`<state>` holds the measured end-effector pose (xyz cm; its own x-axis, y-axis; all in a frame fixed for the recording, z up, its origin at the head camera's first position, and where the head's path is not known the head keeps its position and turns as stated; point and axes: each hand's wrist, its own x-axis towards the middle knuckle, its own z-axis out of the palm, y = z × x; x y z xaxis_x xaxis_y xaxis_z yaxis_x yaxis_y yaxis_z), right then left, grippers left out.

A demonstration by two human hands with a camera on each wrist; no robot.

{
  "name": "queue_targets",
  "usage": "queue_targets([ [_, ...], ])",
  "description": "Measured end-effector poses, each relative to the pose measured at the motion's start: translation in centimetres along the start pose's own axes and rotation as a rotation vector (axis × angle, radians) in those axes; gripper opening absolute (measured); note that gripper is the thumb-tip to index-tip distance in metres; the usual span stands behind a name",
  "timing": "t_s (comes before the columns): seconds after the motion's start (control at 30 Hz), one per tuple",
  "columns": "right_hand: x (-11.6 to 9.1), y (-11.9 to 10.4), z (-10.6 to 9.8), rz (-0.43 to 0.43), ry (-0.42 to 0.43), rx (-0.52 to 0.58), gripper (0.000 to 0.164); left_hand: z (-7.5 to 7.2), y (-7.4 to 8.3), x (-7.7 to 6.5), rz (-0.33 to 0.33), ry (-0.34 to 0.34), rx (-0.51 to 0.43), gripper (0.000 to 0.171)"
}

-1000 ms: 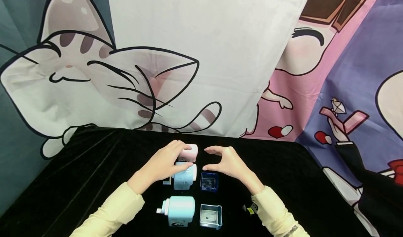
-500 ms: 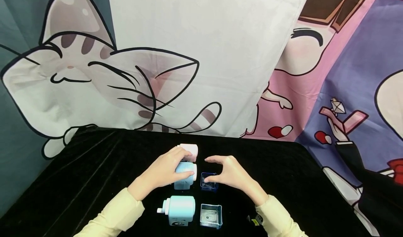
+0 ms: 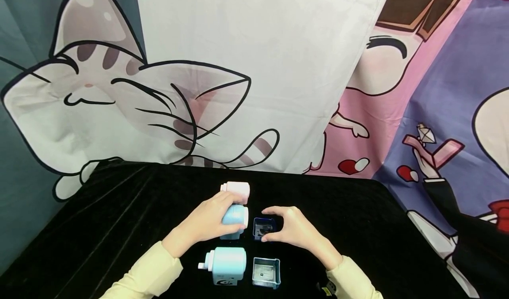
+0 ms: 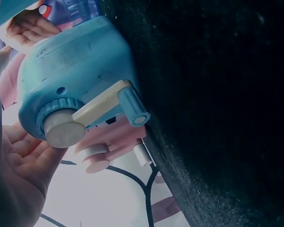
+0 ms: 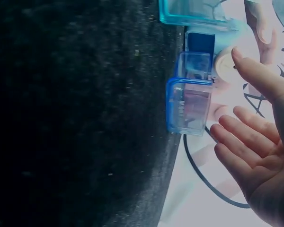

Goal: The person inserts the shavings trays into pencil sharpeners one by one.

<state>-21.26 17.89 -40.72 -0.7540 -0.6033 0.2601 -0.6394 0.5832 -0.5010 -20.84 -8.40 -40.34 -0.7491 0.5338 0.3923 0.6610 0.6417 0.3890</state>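
In the head view my left hand (image 3: 208, 217) straddles a blue crank pencil sharpener (image 3: 234, 215), thumb on the near side and fingers on the far side. The left wrist view shows its cream crank (image 4: 99, 106) with a blue knob. There a gap shows beside the thumb, and the sharpener hides the fingertips. To the right, my right hand (image 3: 296, 228) hovers with thumb and fingers spread about a dark-blue clear shavings drawer (image 3: 260, 220); nothing is in its grasp. The right wrist view shows the drawer's blue rim (image 5: 169, 106) apart from the fingers.
A pink pencil sharpener (image 3: 239, 188) stands just behind the blue one. Nearer stand a mint-green sharpener (image 3: 230, 261) and a clear teal-edged drawer (image 3: 266, 285). Black cloth (image 3: 119, 228) covers the table, and a cartoon-printed curtain (image 3: 262, 69) hangs behind it.
Both hands have come nearer to the body and lower. The left has slid off the pink sharpener to around the blue one; the right has moved down to the blue drawer.
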Motion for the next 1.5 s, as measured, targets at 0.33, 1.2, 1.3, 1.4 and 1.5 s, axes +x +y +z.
queue_targets([
  [0.33,-0.7,0.8,0.6,0.039,-0.036,-0.001,0.065,0.6,-0.3,-0.2,-0.021,-0.012,0.025,0.06],
  [1.2,-0.7,1.3,1.0,0.082,-0.094,-0.01,0.061,1.5,-1.0,-0.1,-0.034,-0.046,0.054,0.062],
  [1.3,-0.7,1.3,1.0,0.092,-0.089,-0.01,0.057,1.6,-1.0,-0.1,-0.026,-0.043,0.061,0.062],
  [1.4,-0.7,1.2,1.1,0.095,-0.08,-0.011,0.054,1.6,-0.9,-0.1,-0.022,-0.045,0.067,0.063],
  [1.5,-0.7,1.2,1.2,0.097,-0.073,-0.006,0.051,1.6,-0.9,-0.1,-0.018,-0.051,0.073,0.064],
])
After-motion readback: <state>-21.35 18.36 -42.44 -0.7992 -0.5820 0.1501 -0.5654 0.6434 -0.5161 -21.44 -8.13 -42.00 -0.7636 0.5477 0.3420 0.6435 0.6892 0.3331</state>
